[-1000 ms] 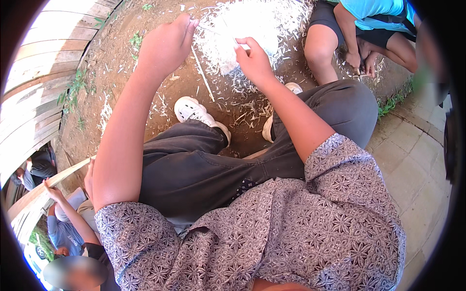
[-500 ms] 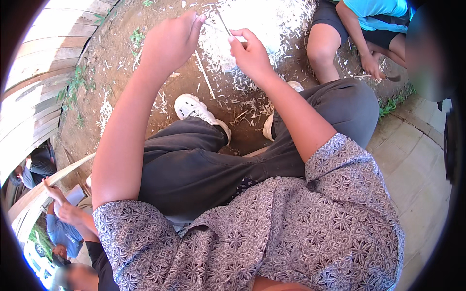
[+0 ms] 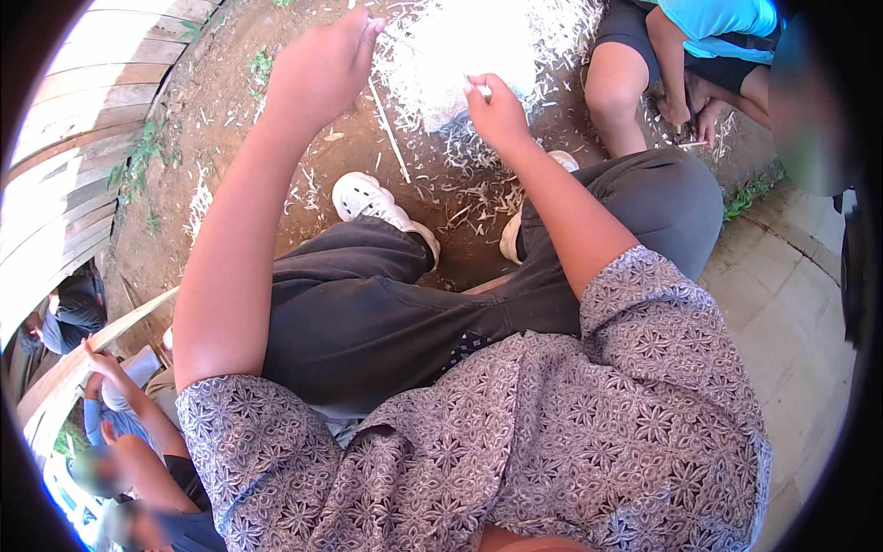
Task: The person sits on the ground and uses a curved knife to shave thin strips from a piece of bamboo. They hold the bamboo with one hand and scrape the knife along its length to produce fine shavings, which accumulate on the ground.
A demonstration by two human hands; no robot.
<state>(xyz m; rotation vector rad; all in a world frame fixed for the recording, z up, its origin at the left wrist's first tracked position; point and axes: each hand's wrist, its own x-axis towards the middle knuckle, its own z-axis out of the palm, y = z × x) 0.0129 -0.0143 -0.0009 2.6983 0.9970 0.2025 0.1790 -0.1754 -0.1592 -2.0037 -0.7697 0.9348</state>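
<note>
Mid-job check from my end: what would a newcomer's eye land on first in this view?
First, the glaring white patch at top centre, edged by pale shavings strewn over brown soil. Then the left hand, raised at its left, and the right hand, before its lower part, both with fingers pinched; glare hides whatever they may hold.

A heap of shavings [image 3: 563, 41] is lying on the ground [image 3: 216, 110] beyond the shoes [image 3: 368, 200], a stick [image 3: 390, 131] is resting just left, and a co-worker [image 3: 717, 26] is sitting right
</note>
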